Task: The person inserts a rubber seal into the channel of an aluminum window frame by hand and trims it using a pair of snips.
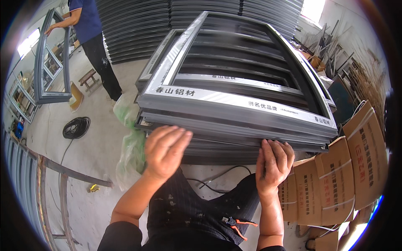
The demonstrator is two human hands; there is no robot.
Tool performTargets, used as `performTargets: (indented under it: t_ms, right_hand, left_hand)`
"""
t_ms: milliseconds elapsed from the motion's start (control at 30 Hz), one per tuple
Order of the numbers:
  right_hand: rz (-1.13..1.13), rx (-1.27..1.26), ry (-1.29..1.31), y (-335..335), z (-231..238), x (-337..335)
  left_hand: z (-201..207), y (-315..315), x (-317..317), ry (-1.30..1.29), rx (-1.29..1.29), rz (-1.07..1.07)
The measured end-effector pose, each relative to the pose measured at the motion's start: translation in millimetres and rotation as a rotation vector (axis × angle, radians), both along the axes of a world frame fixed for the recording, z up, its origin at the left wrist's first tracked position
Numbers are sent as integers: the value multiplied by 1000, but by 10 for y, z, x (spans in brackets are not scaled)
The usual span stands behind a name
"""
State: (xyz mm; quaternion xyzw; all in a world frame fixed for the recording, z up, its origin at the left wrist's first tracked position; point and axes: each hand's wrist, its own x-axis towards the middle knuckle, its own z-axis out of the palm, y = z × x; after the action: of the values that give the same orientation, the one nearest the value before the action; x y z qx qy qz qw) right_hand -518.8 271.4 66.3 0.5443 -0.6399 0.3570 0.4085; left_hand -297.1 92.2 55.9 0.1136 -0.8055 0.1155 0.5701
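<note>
A stack of dark grey window frames (234, 119) stands before me, the top one covered with printed white film along its front bar. My left hand (164, 151) is near the front left part of the stack, fingers loosely bent and a little apart; I see nothing in them. At the front right edge, my right hand (274, 165) has its fingers curled over a lower frame's edge, with the thumb below. Its palm side is mostly hidden. Dark pliers with orange handles (238, 227) lie against my dark trousers.
At far left a person (90, 37) in blue holds another window frame (53, 62). Dark profiles (138, 29) are piled behind. Cardboard boxes (335, 178) line the right. Green plastic film (133, 146), a black cable coil (76, 127), a metal rack (63, 184) and a yellow tape measure (95, 188) are left.
</note>
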Motion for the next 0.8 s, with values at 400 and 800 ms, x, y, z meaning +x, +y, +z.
performTargets:
  t_ms: [400, 800]
  right_hand:
    - [-9, -54, -165, 286, 43, -317]
    - [-134, -30, -65, 658, -29, -710]
  left_hand:
    - [-178, -14, 110, 48, 53, 196]
    - [-173, 53, -14, 130, 146, 167]
